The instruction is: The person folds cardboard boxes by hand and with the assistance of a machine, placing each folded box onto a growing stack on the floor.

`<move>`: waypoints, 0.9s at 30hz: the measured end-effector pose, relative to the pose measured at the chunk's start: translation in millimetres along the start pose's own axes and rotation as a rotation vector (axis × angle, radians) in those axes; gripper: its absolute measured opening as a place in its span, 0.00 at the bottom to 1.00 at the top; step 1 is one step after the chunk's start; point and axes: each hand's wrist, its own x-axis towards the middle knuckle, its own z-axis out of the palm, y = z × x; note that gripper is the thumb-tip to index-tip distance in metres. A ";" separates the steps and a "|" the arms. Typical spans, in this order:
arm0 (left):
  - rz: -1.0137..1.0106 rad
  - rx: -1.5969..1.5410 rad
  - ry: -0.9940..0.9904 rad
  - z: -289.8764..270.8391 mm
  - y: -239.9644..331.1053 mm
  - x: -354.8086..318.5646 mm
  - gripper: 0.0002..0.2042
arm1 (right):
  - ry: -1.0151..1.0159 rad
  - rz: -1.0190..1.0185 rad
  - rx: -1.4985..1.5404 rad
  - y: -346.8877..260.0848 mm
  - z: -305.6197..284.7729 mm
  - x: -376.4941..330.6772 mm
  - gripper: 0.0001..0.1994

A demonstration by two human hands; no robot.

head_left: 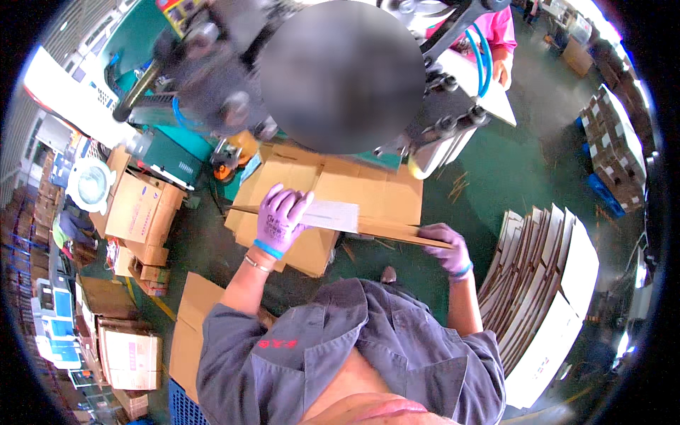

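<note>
My left hand, in a purple glove, lies against a folded brown cardboard sheet, its fingers stretched up and spread. Beside those fingers, a white printed panel shows; whether it is loose paper or part of the cardboard I cannot tell. At the sheet's right end my right hand, also gloved in purple, has its fingers wrapped round the edge. Beyond both hands are larger flat brown cardboard pieces, overlapping one another.
Dark machinery with a large blurred round part looms ahead. To my right leans a stack of flattened cartons. Brown boxes stand at left. A person in a pink sleeve is at the far right. Wrapped boxes sit on a blue pallet.
</note>
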 end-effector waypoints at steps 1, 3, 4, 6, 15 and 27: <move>0.030 0.035 0.065 -21.4 11.0 30.2 0.30 | 0.055 -0.071 0.122 -3.5 -19.6 3.0 0.14; 0.028 0.106 0.219 -40.1 22.6 70.3 0.31 | 0.139 -0.153 0.301 -13.1 -55.1 10.7 0.16; -0.004 0.154 0.306 -42.3 28.3 82.5 0.32 | 0.165 -0.170 0.367 -13.5 -70.0 14.5 0.19; -0.141 0.154 0.347 -26.8 25.2 106.5 0.33 | 0.211 -0.194 0.517 -12.6 -88.5 30.7 0.27; -0.344 -0.268 0.138 -10.2 -13.5 123.7 0.27 | 0.596 0.092 0.843 -6.5 -159.7 131.0 0.31; -0.276 -0.233 0.133 9.4 -61.3 117.6 0.21 | 0.626 0.115 0.590 -59.2 -150.3 115.6 0.28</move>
